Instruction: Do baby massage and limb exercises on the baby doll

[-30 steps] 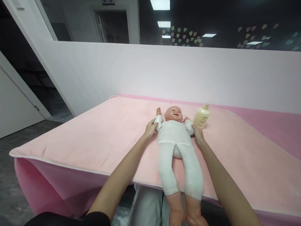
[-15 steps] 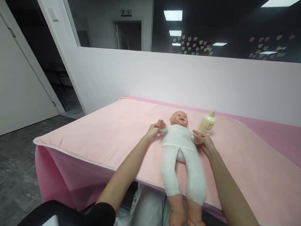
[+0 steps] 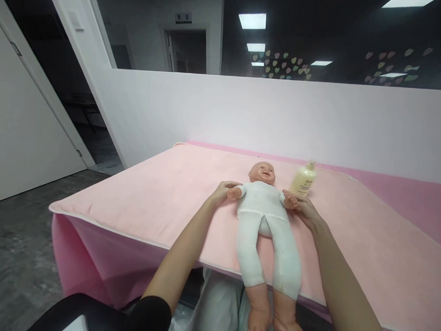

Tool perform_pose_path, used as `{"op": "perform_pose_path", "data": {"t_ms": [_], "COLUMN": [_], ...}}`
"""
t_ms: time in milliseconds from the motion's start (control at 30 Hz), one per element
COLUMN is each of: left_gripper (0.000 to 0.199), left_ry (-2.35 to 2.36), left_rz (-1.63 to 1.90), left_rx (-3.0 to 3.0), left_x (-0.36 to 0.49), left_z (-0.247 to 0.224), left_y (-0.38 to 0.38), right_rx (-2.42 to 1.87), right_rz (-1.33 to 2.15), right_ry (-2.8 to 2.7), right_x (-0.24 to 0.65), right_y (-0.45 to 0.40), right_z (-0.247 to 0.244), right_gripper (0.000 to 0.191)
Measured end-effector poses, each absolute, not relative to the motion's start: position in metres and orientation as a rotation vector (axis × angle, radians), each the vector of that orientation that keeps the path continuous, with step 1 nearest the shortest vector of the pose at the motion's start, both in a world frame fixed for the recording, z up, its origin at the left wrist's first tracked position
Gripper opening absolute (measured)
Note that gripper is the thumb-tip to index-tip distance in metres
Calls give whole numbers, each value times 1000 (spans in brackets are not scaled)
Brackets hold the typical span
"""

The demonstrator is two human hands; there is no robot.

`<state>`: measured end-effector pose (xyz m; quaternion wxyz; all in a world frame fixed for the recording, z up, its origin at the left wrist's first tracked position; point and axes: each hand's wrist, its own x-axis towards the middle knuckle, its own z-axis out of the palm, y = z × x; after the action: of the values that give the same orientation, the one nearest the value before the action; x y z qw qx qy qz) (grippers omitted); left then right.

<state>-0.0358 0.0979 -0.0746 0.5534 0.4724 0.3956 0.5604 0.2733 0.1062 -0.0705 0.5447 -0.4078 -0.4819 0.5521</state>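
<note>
A baby doll (image 3: pixel 260 200) with a white cloth body lies on its back, its head away from me and its bare feet hanging past the near edge. On the left, my left hand (image 3: pixel 221 191) is closed at the doll's hand and wrist, fingers reaching along the far side of the arm. At the other side, my right hand (image 3: pixel 307 210) is closed on the doll's other hand, with its fingertips partly hidden behind it. A pale yellow pump bottle (image 3: pixel 303 179) stands tilted just beyond my right hand.
The doll lies on a pink padded cover (image 3: pixel 150 197) spread over a table, whose near edge is at my lap. Behind it rises a white wall (image 3: pixel 244 113) with a dark window above. A white door (image 3: pixel 23 115) is at the far left.
My left hand has shifted its hold, and the doll's hand there has come down from raised to lying lower. The right hand stays at the doll's other hand, nearly unmoved.
</note>
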Motion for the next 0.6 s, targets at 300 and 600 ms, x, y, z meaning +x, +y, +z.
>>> {"op": "perform_pose_path", "data": {"t_ms": [300,600], "left_gripper": [33,40], "left_ry": [942,1360], "left_rz": [1362,1297], "left_rx": [1214,1502], "left_x": [-23,-24], "left_z": [-77,-86], "left_y": [101,109], "right_rx": [-1005,-1302], "right_rz": [1278,873], "right_ry": [-1199,-1361], "right_x": [269,259], "right_y": [120,135], "right_z": [-82,-96], "right_gripper": [30,40]}}
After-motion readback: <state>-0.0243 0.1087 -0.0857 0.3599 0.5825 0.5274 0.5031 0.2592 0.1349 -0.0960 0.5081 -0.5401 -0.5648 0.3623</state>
